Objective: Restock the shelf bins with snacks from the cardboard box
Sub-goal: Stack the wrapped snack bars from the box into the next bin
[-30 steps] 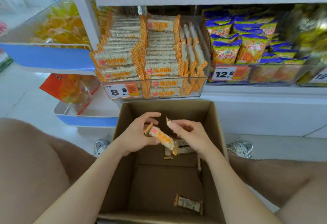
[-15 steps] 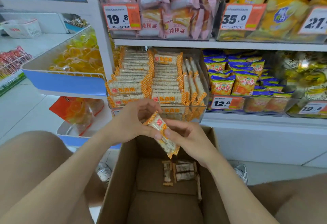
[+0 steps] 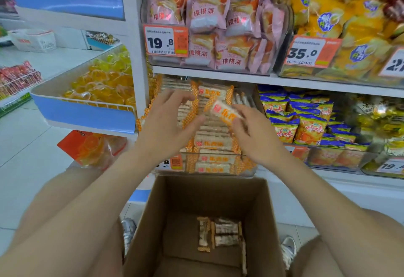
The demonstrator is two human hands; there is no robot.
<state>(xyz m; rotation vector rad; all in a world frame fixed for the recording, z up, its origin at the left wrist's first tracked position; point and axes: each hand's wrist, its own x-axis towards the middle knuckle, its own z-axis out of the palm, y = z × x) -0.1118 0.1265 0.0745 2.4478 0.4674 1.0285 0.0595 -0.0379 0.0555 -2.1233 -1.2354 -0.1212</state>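
An orange-and-white snack bar (image 3: 225, 112) is held up in front of the clear shelf bin (image 3: 247, 168), which is stacked with the same bars. My right hand (image 3: 251, 132) pinches the bar from its right end. My left hand (image 3: 168, 126) is just left of it with fingers spread and relaxed, holding nothing. Below stands the open cardboard box (image 3: 157, 217), with a few bars (image 3: 219, 233) lying on its floor.
Pink pastry packs (image 3: 209, 34) fill the bin above, blue-orange chip bags (image 3: 306, 123) the bin to the right. A blue-fronted wire tray of yellow sweets (image 3: 100, 84) juts out at the left. My knees flank the box.
Both hands rose from the box up to the bin with the bar. The left hand let go of it and spread open. My view tilted upward.
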